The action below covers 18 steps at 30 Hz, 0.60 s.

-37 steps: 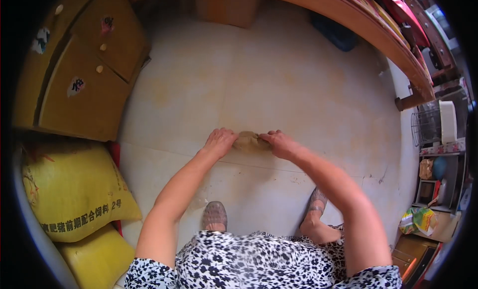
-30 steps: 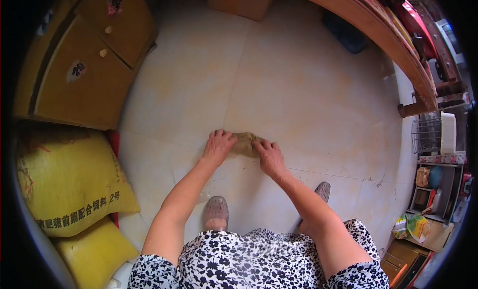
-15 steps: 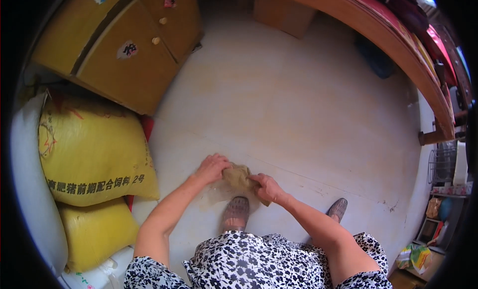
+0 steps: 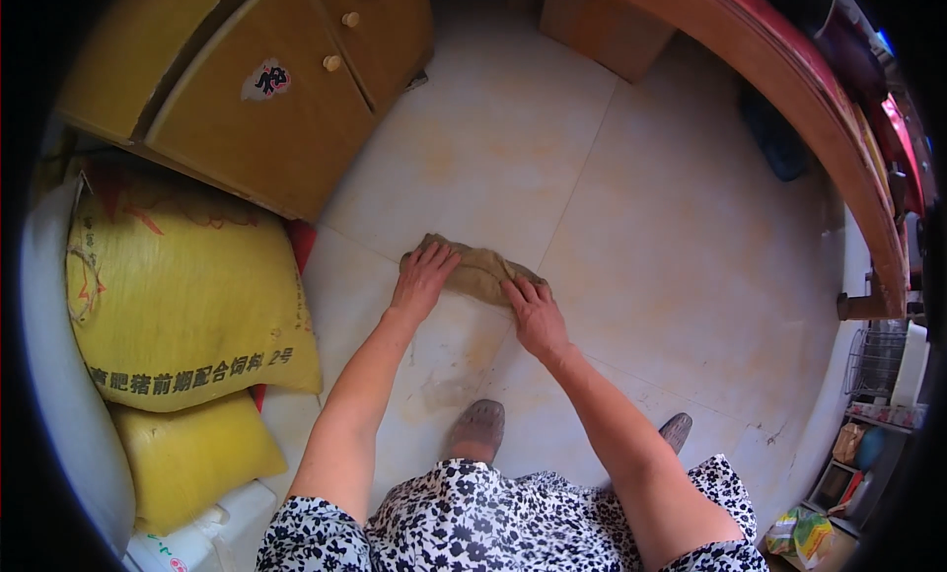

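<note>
A folded brown cloth (image 4: 479, 273) is stretched out on the light tiled floor ahead of my feet. My left hand (image 4: 425, 273) grips its left end, fingers over the top and the thumb side hidden. At the other end my right hand (image 4: 534, 313) has bent fingers closed on the near edge. The cloth between the two hands lies long and rumpled. Behind it, close to my left shoe (image 4: 475, 430), the floor shows a smeared, damp-looking patch (image 4: 444, 390).
Yellow sacks (image 4: 192, 296) are stacked at the left, below a wooden cabinet (image 4: 266, 108). A curved wooden edge (image 4: 789, 69) runs along the far right, with a cardboard box (image 4: 604, 35) beneath it. Shelves with a wire basket (image 4: 873, 360) stand at the right. My right shoe (image 4: 676, 431) is on the floor.
Both hands have moved forward, away from my feet, taking the cloth along. It was bunched up near my left shoe and is now spread wider between my hands.
</note>
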Tool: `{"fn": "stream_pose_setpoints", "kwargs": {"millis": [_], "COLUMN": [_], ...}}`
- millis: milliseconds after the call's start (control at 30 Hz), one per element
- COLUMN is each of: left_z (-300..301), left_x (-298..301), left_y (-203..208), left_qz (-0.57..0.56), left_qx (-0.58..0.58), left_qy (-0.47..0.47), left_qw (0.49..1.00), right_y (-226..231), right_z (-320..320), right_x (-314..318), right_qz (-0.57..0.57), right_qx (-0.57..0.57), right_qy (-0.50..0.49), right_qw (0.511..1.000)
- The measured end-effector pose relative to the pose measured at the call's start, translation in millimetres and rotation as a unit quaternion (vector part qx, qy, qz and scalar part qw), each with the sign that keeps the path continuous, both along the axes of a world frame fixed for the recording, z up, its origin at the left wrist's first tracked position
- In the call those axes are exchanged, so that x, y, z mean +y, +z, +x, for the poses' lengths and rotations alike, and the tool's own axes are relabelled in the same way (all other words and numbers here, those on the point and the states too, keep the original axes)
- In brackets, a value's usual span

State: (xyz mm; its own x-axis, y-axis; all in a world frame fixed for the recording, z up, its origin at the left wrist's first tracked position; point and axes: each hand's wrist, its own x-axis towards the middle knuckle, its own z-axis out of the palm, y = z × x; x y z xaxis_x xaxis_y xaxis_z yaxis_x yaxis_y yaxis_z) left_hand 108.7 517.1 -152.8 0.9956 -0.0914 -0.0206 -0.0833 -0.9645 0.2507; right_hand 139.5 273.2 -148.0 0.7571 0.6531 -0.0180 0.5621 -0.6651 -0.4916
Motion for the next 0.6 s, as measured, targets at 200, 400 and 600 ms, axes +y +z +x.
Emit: {"fn": "stream_pose_setpoints", "kwargs": {"millis": [200, 400, 600], "left_z": [-44.9, -109.5, -112.1], "left_x": [6.5, 9.4, 24.3], "left_y": [-0.5, 7.0, 35.0], "left_qz": [-0.004, 0.013, -0.060], "left_qx": [0.016, 0.048, 0.134], "left_qy": [0.009, 0.020, 0.047], "left_qw": [1.000, 0.999, 0.988], "right_y": [7.5, 8.6, 17.2], "right_z": [-39.6, -74.4, -66.2], "right_x": [10.6, 17.0, 23.8], "right_qz": [-0.017, -0.039, 0.026], "right_qx": [0.017, 0.068, 0.280], "right_qy": [-0.013, 0.055, 0.056], "right_qw": [1.000, 0.995, 0.958]}}
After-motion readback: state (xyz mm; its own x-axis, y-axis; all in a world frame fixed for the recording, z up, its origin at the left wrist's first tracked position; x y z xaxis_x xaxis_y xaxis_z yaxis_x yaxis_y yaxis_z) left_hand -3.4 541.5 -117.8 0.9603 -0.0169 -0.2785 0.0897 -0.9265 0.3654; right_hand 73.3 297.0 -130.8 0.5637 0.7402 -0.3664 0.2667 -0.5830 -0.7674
